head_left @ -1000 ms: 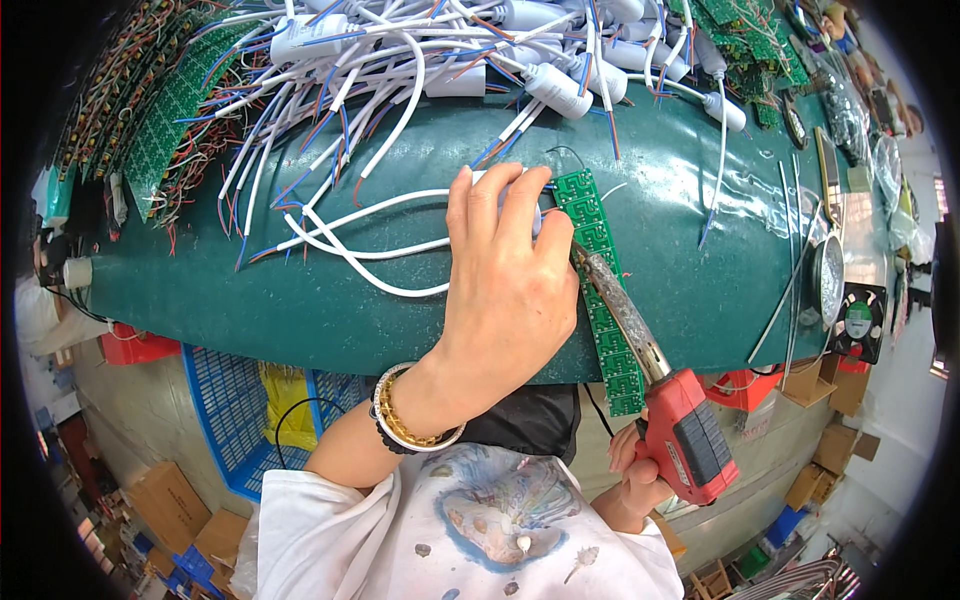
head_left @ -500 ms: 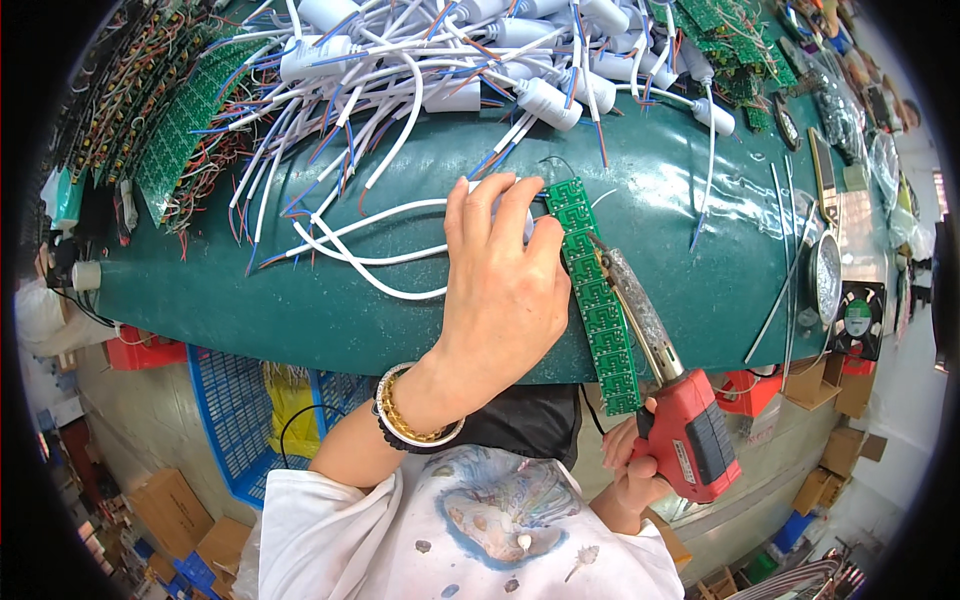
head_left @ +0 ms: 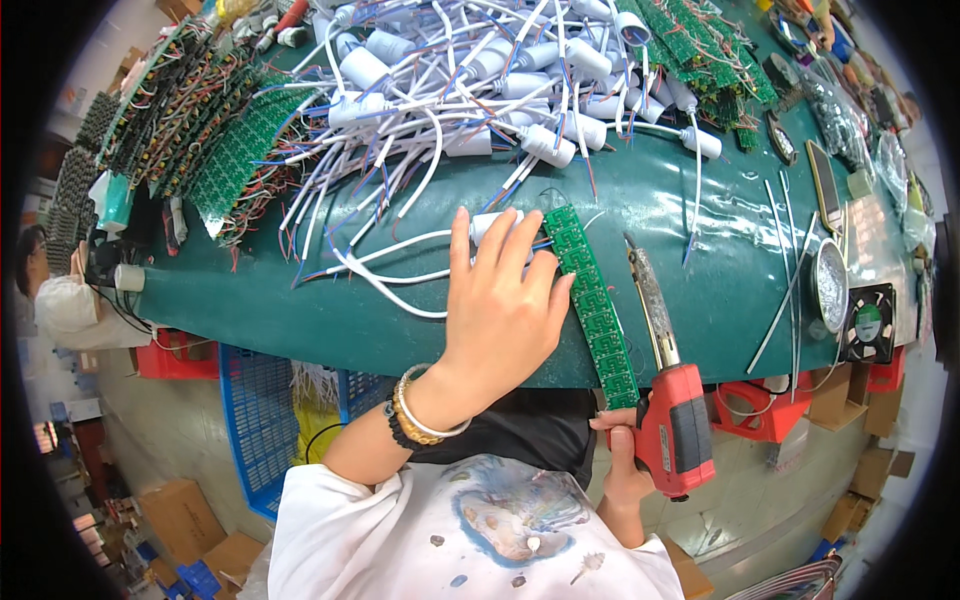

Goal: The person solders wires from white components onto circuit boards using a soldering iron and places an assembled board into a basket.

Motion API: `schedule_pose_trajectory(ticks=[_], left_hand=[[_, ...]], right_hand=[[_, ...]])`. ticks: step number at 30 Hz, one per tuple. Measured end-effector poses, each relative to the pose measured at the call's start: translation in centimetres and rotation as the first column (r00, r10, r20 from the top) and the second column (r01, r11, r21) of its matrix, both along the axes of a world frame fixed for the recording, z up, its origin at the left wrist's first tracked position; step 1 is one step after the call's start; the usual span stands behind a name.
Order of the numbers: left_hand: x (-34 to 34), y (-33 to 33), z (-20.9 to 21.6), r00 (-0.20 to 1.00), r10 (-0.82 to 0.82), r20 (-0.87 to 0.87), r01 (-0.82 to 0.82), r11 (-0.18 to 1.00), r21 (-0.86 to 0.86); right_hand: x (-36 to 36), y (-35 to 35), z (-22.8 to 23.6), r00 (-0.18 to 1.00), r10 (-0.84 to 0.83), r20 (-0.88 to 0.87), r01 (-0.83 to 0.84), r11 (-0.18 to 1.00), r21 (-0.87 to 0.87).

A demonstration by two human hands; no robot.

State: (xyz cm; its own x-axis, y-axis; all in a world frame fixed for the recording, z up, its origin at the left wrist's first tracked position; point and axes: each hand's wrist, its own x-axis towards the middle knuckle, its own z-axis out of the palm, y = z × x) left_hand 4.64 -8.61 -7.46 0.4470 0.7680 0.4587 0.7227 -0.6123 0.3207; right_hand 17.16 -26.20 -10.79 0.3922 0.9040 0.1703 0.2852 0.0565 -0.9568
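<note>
My left hand [head_left: 505, 310] lies curled over a white cylindrical plastic holder [head_left: 492, 226] with white cable, its fingertips beside the far end of a long green circuit board [head_left: 592, 305]. The thumb is against the board's left edge; what is under the palm is hidden. In my right hand [head_left: 627, 465] is a red trigger-grip soldering gun [head_left: 680, 425]. Its dark tip points away from me, apart from the board and to the right of it. The right fingers are at the board's near end; whether they pinch it is partly hidden.
A heap of white holders with cables [head_left: 490, 85] covers the far middle of the green table [head_left: 390, 335]. Stacked circuit boards [head_left: 250, 130] stand far left, more boards far right. On the right are solder wires [head_left: 783, 285], a metal dish [head_left: 829, 283] and a fan [head_left: 868, 322].
The soldering gun's tip has come off the board and moved right, and the gun stands straighter. The view has shifted slightly. My left hand keeps its place by the board.
</note>
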Motion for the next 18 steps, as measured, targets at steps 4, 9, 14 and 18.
schedule_pose_trajectory(ticks=[4, 9, 14, 18], left_hand=[[-0.6, 2.2, 1.8, 0.995, -0.046, 0.085, 0.055, 0.993, -0.101], [1.0, 9.4, 0.8, 0.901, -0.122, -0.415, 0.253, 0.927, 0.277], [1.4, 11.2, 0.3, 0.876, -0.321, -0.359, 0.382, 0.917, 0.112], [0.3, 9.2, 2.3, 0.872, -0.466, -0.152, 0.483, 0.870, 0.104]], right_hand=[[0.2, 0.2, -0.3, 0.999, -0.054, 0.001, 0.054, 0.998, 0.042], [0.0, 0.5, 0.3, 0.998, -0.069, 0.013, 0.068, 0.993, 0.095], [-0.7, -0.4, 1.1, 0.961, -0.181, -0.211, 0.190, 0.982, 0.023], [-0.3, -1.2, 0.8, 0.970, -0.187, -0.156, 0.192, 0.981, 0.018]])
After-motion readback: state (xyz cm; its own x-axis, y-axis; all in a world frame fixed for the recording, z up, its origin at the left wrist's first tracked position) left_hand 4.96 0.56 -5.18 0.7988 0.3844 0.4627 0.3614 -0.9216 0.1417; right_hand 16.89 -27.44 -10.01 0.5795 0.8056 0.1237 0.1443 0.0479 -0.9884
